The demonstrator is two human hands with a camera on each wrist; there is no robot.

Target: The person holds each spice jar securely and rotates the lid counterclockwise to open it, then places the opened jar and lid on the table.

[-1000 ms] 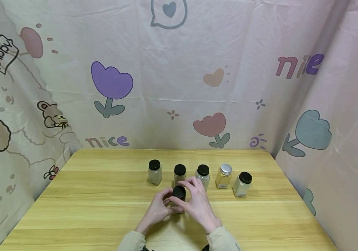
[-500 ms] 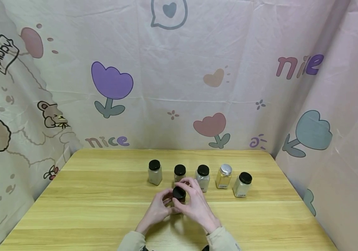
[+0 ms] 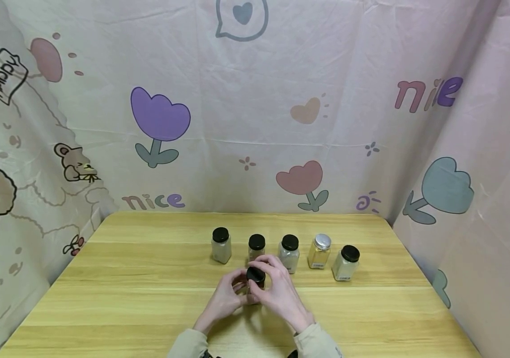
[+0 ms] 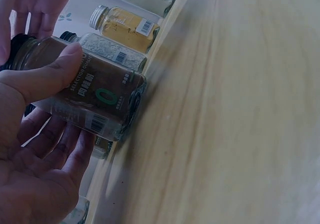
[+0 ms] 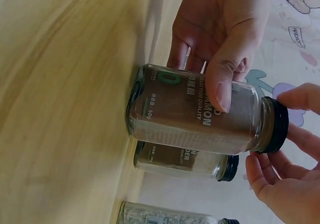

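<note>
A square glass jar of brown cinnamon powder (image 5: pixel 175 119) with a black lid (image 3: pixel 255 274) stands upright near the table's middle. My left hand (image 3: pixel 224 301) grips its body; in the left wrist view the thumb lies across the label and the fingers are behind the glass. From the right side, my right hand (image 3: pixel 282 296) pinches the lid between thumb and fingers, seen close up in the right wrist view. The lid sits on the jar's neck. In the head view, the hands hide most of the jar's body.
Behind stand several spice jars: a black-lidded one (image 3: pixel 221 248) at the left, a brown powder jar (image 5: pixel 165 156), a pale one (image 3: pixel 289 258), a yellow one with a silver lid (image 3: pixel 319 256), and another pale jar (image 3: pixel 345 266) at the right. A printed curtain (image 3: pixel 237 124) hangs behind the table.
My right hand's thumb and fingers, more widely spread one second ago, have drawn in around the lid. My left hand and the other jars stay put.
</note>
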